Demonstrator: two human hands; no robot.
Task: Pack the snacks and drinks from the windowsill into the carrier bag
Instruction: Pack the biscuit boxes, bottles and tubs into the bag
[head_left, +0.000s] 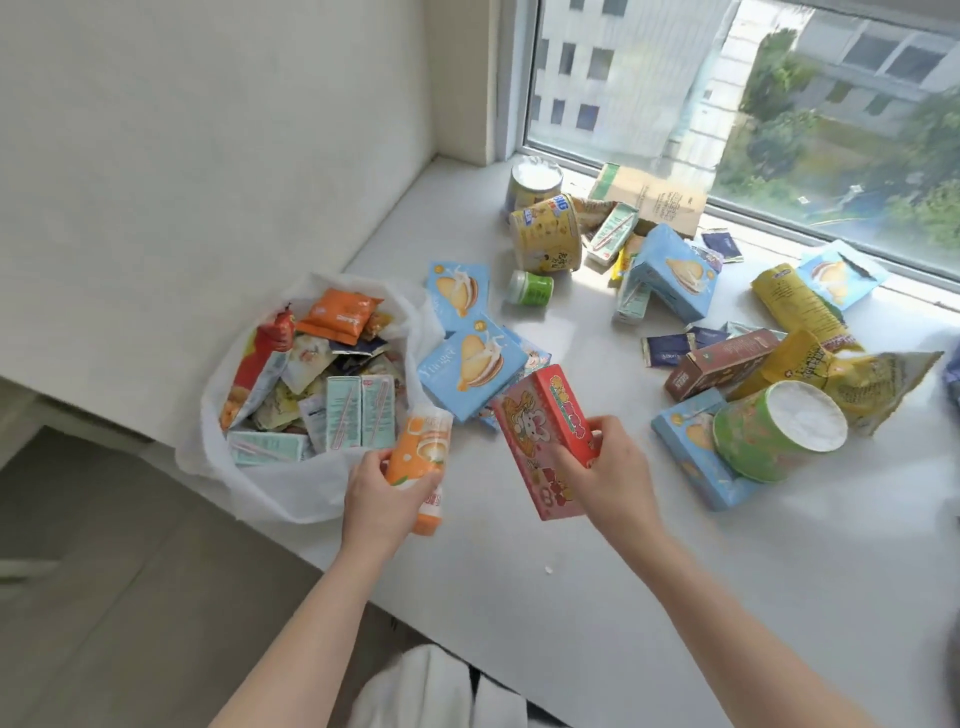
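Note:
A white carrier bag (291, 488) stands open at the left end of the windowsill (597, 561), holding several snack packets and pale green drink cartons. My left hand (382, 496) grips an orange drink bottle (421, 452) just right of the bag's rim. My right hand (610, 467) holds a red biscuit box (540, 441) above the sill. Two blue biscuit boxes (470, 364) lie just beyond my hands.
More snacks are spread across the sill toward the window: a yellow tub (545, 234), a small green bottle (530, 287), a green cup (774, 436), a brown box (719, 364), yellow bags (810, 312). The sill's front edge drops to the floor at the lower left.

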